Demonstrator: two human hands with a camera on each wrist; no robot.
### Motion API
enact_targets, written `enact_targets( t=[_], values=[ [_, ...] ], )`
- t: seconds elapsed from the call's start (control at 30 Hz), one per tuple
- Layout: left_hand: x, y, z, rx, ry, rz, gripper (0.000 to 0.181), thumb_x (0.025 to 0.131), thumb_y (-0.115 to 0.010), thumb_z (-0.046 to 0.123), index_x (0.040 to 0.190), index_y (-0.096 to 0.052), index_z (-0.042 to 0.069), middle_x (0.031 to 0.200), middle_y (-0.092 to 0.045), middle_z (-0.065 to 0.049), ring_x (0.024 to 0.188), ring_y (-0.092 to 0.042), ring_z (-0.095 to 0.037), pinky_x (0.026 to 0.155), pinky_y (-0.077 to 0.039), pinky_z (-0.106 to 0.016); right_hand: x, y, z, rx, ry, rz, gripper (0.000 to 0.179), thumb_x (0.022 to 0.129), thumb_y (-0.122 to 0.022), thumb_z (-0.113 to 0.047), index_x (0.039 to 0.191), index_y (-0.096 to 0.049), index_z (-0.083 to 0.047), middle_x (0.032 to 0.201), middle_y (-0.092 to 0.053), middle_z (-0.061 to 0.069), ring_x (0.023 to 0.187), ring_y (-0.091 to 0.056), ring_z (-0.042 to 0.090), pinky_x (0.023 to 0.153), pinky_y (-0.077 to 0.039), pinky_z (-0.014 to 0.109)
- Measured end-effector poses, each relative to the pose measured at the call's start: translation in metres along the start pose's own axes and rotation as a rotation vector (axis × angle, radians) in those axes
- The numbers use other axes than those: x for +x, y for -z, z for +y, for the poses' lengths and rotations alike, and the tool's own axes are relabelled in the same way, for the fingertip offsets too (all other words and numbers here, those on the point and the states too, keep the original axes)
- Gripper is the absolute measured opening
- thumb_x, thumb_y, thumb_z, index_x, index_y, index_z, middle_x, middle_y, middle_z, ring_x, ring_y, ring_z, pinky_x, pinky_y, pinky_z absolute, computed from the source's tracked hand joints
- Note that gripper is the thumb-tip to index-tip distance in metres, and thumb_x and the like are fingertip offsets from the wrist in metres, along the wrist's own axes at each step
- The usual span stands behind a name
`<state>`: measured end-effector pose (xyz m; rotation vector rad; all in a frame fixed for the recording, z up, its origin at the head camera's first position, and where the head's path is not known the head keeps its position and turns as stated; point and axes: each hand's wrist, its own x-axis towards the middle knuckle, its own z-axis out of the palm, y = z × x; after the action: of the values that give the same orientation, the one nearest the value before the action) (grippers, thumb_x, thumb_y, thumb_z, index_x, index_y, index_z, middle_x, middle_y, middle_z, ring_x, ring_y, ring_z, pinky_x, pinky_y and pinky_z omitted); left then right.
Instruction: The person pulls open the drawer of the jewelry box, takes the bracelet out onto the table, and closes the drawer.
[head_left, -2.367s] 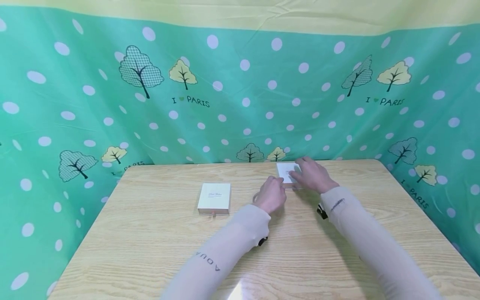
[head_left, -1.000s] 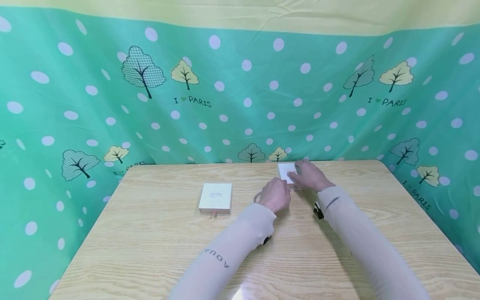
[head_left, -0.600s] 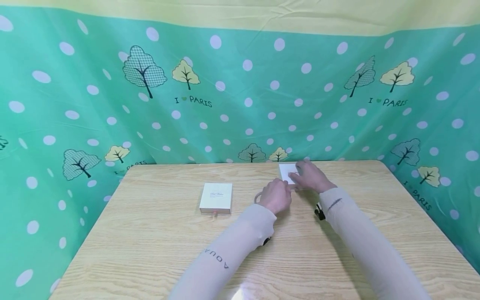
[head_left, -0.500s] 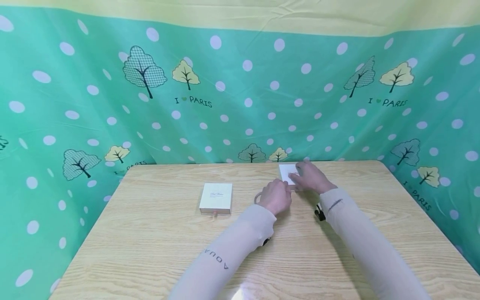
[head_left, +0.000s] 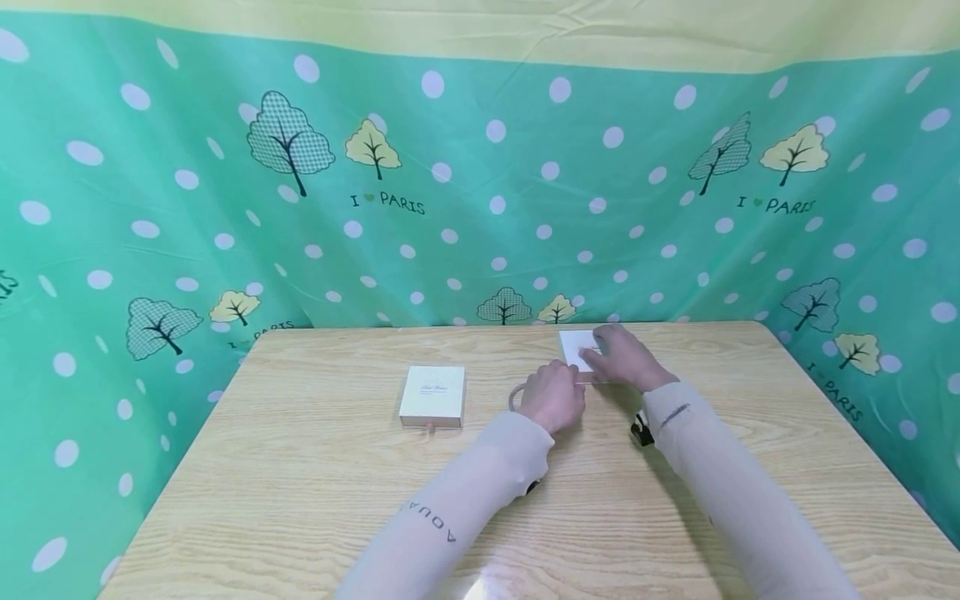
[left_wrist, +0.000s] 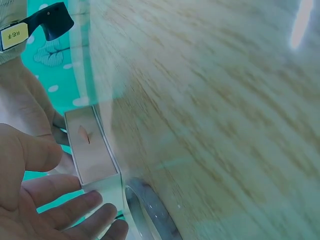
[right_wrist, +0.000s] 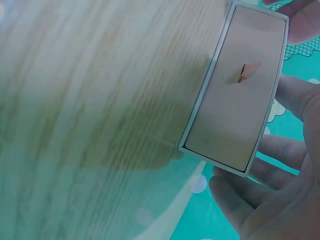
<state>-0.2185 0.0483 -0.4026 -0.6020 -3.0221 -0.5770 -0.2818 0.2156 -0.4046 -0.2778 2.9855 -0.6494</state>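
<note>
A white drawer-style gift box (head_left: 576, 350) with a beige front and a small pink pull tab lies at the back of the table. My right hand (head_left: 628, 358) holds it from the right, thumb on the lid; in the right wrist view fingers (right_wrist: 275, 160) lie along its side. My left hand (head_left: 553, 396) is at its near left corner, and in the left wrist view loosely bent fingers (left_wrist: 75, 205) reach its side, the index finger touching the corner. A grey bangle (left_wrist: 152, 207) lies beside the left hand. The drawer front (right_wrist: 235, 90) sits flush in its sleeve.
A second white gift box (head_left: 432, 393) of the same kind lies to the left on the wooden table (head_left: 300, 467), its pull tab facing me. Behind the table's back edge hangs a green dotted curtain (head_left: 420, 250).
The box at the back has slid slightly toward me, with both hands shifting along with it. The other box has stayed in place.
</note>
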Motion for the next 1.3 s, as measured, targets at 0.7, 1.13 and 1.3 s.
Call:
enact_targets(
  t=[0.7, 1.13, 1.3],
  values=[
    [-0.002, -0.004, 0.001, -0.023, -0.008, 0.002, 0.036, 0.094, -0.058, 0.028, 0.126, -0.062, 0.011, 0.107, -0.062, -0.005, 0.093, -0.059, -0.020, 0.082, -0.051, -0.034, -0.009, -0.001, 0.002, 0.014, -0.002, 0.011, 0.066, 0.096, -0.053, -0.040, 0.138, -0.039, 0.008, 0.139, -0.039, 0.029, 0.129, -0.036, 0.045, 0.107, -0.029, 0.057],
    [-0.008, -0.003, 0.004, 0.007, -0.031, 0.009, 0.035, 0.094, -0.058, 0.029, 0.124, -0.063, 0.012, 0.106, -0.063, -0.005, 0.091, -0.060, -0.020, 0.076, -0.052, -0.033, -0.014, -0.003, 0.005, 0.008, -0.014, 0.013, 0.066, 0.097, -0.052, -0.041, 0.140, -0.037, 0.007, 0.142, -0.036, 0.028, 0.130, -0.034, 0.045, 0.108, -0.028, 0.058],
    [-0.009, -0.005, 0.005, 0.013, -0.034, 0.010, 0.036, 0.095, -0.057, 0.030, 0.126, -0.062, 0.013, 0.109, -0.063, -0.005, 0.093, -0.060, -0.021, 0.077, -0.052, -0.033, -0.017, -0.002, 0.005, 0.012, -0.024, 0.007, 0.066, 0.097, -0.052, -0.041, 0.140, -0.037, 0.006, 0.143, -0.034, 0.028, 0.131, -0.032, 0.046, 0.108, -0.026, 0.058]
  ],
)
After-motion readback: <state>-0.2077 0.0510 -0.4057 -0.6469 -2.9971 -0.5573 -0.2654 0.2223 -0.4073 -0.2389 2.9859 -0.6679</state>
